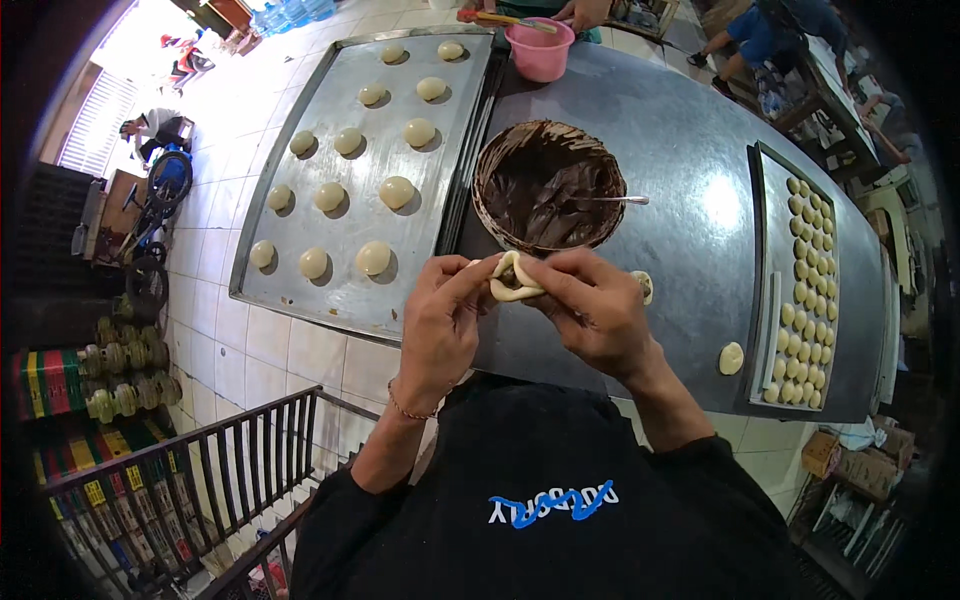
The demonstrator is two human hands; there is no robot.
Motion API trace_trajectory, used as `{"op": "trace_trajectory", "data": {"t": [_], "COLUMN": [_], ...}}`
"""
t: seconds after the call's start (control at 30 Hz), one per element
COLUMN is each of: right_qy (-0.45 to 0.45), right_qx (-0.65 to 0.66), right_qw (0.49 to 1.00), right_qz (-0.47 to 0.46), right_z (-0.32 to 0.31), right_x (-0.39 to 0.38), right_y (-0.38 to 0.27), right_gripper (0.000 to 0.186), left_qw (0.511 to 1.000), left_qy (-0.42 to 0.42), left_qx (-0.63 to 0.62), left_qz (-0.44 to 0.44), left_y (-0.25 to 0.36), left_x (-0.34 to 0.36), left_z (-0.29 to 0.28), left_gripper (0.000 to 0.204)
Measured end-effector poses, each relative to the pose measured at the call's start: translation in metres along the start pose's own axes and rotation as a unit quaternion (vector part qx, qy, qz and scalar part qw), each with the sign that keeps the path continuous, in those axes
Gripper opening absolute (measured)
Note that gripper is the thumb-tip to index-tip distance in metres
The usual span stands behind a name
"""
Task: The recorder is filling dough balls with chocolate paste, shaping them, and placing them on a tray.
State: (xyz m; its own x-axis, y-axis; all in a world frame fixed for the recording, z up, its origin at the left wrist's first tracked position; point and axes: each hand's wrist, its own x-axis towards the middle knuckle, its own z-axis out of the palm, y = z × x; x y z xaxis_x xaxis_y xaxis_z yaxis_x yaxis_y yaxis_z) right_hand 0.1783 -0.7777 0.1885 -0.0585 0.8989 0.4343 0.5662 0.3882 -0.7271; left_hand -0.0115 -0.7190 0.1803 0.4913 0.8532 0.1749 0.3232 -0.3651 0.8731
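Observation:
Between my two hands is a piece of pale dough (516, 293), its edges drawn up around a dark filling that shows through a gap in the top. My left hand (443, 318) pinches its left side. On the other side, the thumb and fingers of my right hand (600, 312) grip the dough's edge. Just beyond my hands stands a woven basket (481, 180) of dark brown paste, with a metal spoon (630, 200) stuck in it. Another dough piece (643, 287) lies partly hidden behind my right hand. A flattened dough round (731, 358) rests on the table farther right.
A large metal tray (300, 215) with spaced dough balls lies at left on the metal table (680, 110). To the right, another tray (758, 200) holds rows of small dough balls. At the far edge, another person's hand (585, 12) is by a pink bucket (540, 62) with a brush.

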Motion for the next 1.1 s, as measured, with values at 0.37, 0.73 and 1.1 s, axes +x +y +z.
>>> {"op": "trace_trajectory", "data": {"t": [0.37,0.73,1.1], "right_qy": [-0.06,-0.021,0.08], "right_qx": [0.205,0.118,0.198], "right_qw": [0.974,0.988,0.965], "right_qz": [0.068,0.1,0.155], "right_z": [-0.019,0.089,0.192], "right_x": [0.057,0.126,0.222], "right_y": [-0.032,-0.066,-0.075], "right_gripper": [0.027,0.021,0.016], "left_qw": [0.922,0.931,0.899], "left_qy": [0.073,0.187,-0.008], "left_qx": [-0.26,-0.239,-0.434], "left_qz": [0.277,0.201,-0.064], "left_y": [0.007,-0.034,-0.125], "left_x": [0.013,0.053,0.095], "left_z": [-0.021,-0.103,-0.22], "left_gripper": [0.083,0.053,0.046]}}
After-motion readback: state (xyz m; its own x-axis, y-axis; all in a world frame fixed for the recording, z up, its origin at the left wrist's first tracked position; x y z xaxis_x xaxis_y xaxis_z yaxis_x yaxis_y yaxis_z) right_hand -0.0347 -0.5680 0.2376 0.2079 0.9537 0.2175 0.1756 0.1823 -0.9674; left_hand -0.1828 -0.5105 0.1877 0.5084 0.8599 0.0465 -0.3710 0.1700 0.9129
